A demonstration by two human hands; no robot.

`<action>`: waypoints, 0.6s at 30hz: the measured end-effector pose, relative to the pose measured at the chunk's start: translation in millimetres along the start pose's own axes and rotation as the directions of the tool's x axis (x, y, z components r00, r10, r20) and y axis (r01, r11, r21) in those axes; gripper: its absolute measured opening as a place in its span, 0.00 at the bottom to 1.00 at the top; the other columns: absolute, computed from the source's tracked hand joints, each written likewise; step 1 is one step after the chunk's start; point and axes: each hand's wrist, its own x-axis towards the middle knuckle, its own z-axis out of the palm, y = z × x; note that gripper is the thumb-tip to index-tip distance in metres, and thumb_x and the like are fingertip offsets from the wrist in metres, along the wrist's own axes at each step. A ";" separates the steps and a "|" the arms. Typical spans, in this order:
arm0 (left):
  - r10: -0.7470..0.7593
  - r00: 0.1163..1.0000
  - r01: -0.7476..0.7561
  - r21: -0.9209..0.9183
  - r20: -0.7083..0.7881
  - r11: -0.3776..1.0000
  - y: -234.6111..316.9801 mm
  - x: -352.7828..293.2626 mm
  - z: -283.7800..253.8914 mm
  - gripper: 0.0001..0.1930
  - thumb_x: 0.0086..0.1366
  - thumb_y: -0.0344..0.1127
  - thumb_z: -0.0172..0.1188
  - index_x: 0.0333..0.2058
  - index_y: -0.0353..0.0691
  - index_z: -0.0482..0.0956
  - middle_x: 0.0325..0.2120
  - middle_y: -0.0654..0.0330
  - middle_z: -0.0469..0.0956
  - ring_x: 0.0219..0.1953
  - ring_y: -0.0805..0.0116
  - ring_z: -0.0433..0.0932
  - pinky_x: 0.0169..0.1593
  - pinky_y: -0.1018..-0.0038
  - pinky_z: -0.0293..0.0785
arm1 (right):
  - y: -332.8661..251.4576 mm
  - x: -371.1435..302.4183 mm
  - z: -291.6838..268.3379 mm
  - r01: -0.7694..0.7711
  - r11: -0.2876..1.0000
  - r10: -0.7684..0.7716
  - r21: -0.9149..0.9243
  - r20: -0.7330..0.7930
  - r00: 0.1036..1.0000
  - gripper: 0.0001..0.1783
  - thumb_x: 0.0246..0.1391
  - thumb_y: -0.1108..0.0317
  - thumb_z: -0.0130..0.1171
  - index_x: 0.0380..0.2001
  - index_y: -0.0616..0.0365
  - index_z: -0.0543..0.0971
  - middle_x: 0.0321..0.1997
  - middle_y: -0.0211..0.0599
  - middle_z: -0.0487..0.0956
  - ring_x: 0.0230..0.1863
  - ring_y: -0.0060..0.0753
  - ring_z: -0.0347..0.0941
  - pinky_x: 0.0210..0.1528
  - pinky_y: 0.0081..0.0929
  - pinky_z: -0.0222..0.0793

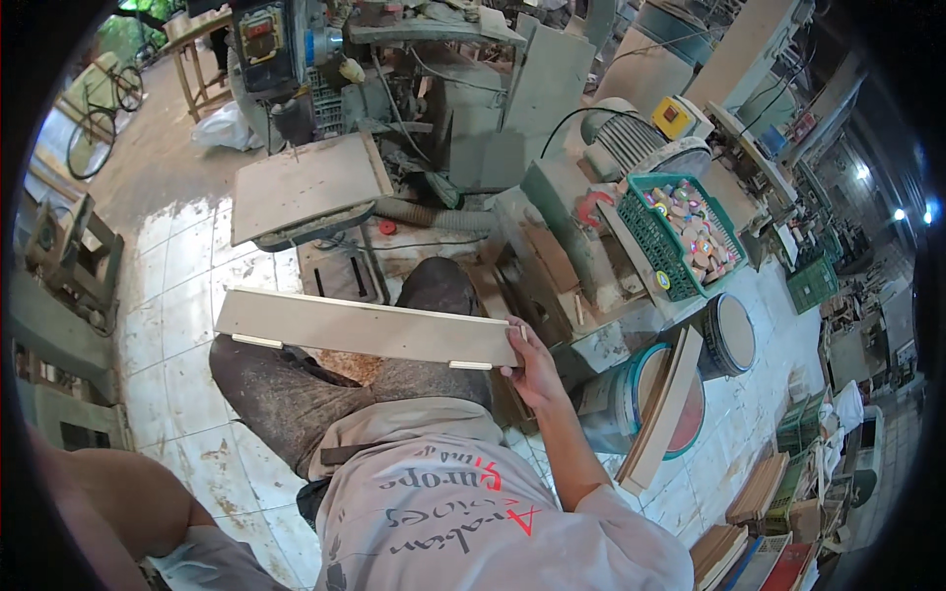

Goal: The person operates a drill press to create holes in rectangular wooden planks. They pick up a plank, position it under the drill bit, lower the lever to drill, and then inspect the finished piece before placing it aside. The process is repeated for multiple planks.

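My right hand point(532, 366) grips one end of a long pale board point(367, 329) mid-frame, above my knees; stiff, probably light (tippy held endwise). Left hand isn't visible.

Well beyond my right hand point(533, 368) I see a yellow box with a red square label point(674, 116); far up to its left, a grey panel with an orange label point(258, 31).

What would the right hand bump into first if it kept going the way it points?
Probably the long pale board that the right hand grips by its end. Depth beyond is unclear.
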 end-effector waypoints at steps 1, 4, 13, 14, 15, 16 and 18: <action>-0.007 1.000 0.008 0.009 -0.015 1.000 -3.0 -2.8 -2.3 0.19 0.63 0.33 0.49 0.49 0.25 0.64 0.52 0.47 0.65 0.57 0.56 0.62 0.62 0.60 0.55 | -0.9 1.9 1.6 0.009 1.000 -0.009 0.003 0.009 1.000 0.17 0.61 0.61 0.52 0.52 0.49 0.70 0.39 0.22 0.76 0.32 0.14 0.73 0.21 0.14 0.69; -0.036 0.999 0.036 0.003 -0.010 0.999 -0.9 -7.1 1.5 0.19 0.63 0.33 0.50 0.48 0.26 0.65 0.51 0.47 0.66 0.56 0.57 0.62 0.61 0.61 0.56 | -0.7 -5.7 1.4 0.005 0.999 -0.006 -0.039 -0.039 0.999 0.17 0.61 0.61 0.51 0.52 0.48 0.70 0.39 0.21 0.76 0.33 0.14 0.73 0.21 0.14 0.68; -0.107 0.994 0.106 -0.015 -0.020 0.994 -3.3 -21.1 12.2 0.17 0.62 0.32 0.51 0.46 0.27 0.66 0.48 0.48 0.67 0.53 0.58 0.65 0.59 0.63 0.59 | -2.6 -1.9 -7.9 0.013 0.999 -0.015 -0.036 -0.047 0.999 0.18 0.60 0.60 0.53 0.53 0.47 0.70 0.41 0.21 0.77 0.34 0.15 0.73 0.21 0.17 0.68; -0.103 0.995 0.103 -0.026 -0.008 0.994 0.3 -18.9 15.6 0.16 0.62 0.32 0.51 0.46 0.27 0.67 0.47 0.48 0.68 0.53 0.58 0.65 0.59 0.63 0.59 | -3.3 -2.4 -6.1 0.007 1.000 -0.008 -0.018 -0.060 0.998 0.17 0.60 0.61 0.53 0.52 0.48 0.70 0.40 0.21 0.77 0.33 0.15 0.74 0.20 0.18 0.67; -0.107 0.994 0.106 -0.028 -0.009 0.994 0.8 -18.9 17.9 0.16 0.62 0.32 0.51 0.45 0.27 0.67 0.47 0.49 0.68 0.52 0.58 0.66 0.58 0.63 0.59 | -3.0 -3.5 -4.2 0.012 1.000 -0.013 -0.020 -0.072 0.997 0.18 0.60 0.61 0.53 0.52 0.48 0.70 0.40 0.22 0.77 0.33 0.16 0.74 0.20 0.18 0.67; -0.107 0.994 0.107 -0.034 -0.018 0.994 1.2 -20.0 19.8 0.16 0.62 0.32 0.51 0.45 0.27 0.67 0.47 0.49 0.68 0.52 0.58 0.66 0.58 0.63 0.59 | -5.3 -6.6 -2.7 0.024 0.999 -0.026 -0.028 -0.087 0.996 0.18 0.60 0.61 0.53 0.52 0.48 0.70 0.40 0.22 0.77 0.33 0.16 0.74 0.20 0.18 0.67; -0.115 0.993 0.114 -0.050 -0.019 0.992 3.0 -25.2 17.7 0.15 0.62 0.32 0.52 0.45 0.27 0.67 0.46 0.49 0.68 0.51 0.59 0.67 0.58 0.64 0.60 | 1.5 -8.1 -2.9 0.011 0.999 -0.016 -0.045 -0.123 0.992 0.19 0.59 0.60 0.54 0.53 0.48 0.70 0.40 0.22 0.77 0.34 0.17 0.74 0.20 0.18 0.67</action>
